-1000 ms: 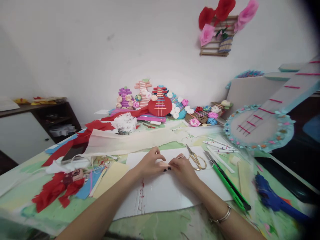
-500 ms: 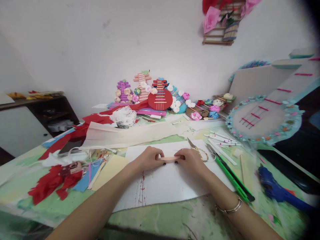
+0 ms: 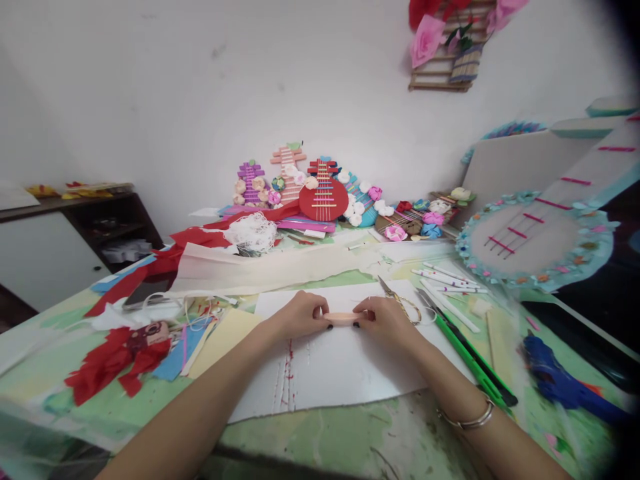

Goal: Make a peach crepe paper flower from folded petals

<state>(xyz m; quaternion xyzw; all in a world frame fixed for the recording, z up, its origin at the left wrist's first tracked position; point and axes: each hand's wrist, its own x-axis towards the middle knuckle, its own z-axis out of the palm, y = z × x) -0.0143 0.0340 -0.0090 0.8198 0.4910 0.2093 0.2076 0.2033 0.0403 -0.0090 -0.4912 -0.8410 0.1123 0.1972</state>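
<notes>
A narrow peach-coloured strip (image 3: 341, 318) is held flat between my two hands over a white sheet (image 3: 345, 373) on the table. My left hand (image 3: 300, 315) pinches the strip's left end, fingers curled. My right hand (image 3: 384, 320) grips the right end with dark-painted nails, and a silver bangle (image 3: 465, 420) sits on that wrist. Both hands rest on the white sheet.
Gold-handled scissors (image 3: 400, 301) and a green utility knife (image 3: 470, 363) lie right of my hands, with white sticks (image 3: 445, 277) and a blue glue gun (image 3: 560, 383) beyond. Red paper scraps (image 3: 107, 367) lie left. Craft lutes and paper flowers (image 3: 323, 197) stand at the back; a large lute model (image 3: 535, 240) is at right.
My hands have drawn apart along the strip, so more of its length shows between them. The view has shifted slightly.
</notes>
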